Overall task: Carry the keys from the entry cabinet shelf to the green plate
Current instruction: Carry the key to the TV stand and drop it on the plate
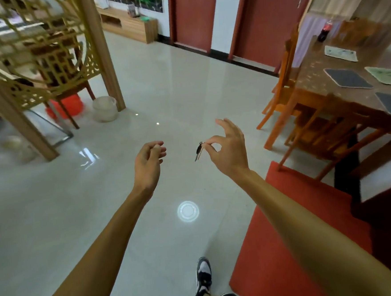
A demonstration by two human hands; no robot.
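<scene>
The keys [199, 151] dangle from my right hand [230, 147], pinched by their ring between thumb and forefinger, over the tiled floor in the middle of the view. My left hand [149, 161] hovers just left of them, fingers loosely curled, holding nothing. A green plate [384, 75] lies on the wooden dining table [319, 86] at the far right, with another pale green plate [340, 53] further back. Both plates are well away from my hands. The entry cabinet is not in view.
Two dark square mats [348, 78] lie on the table beside a cola bottle [324, 31]. Orange wooden chairs [284, 81] stand along its near side. A red mat [296, 240] covers the floor at lower right. A lattice screen [44, 54], red bucket [65, 106] and pale bin [105, 108] stand at left.
</scene>
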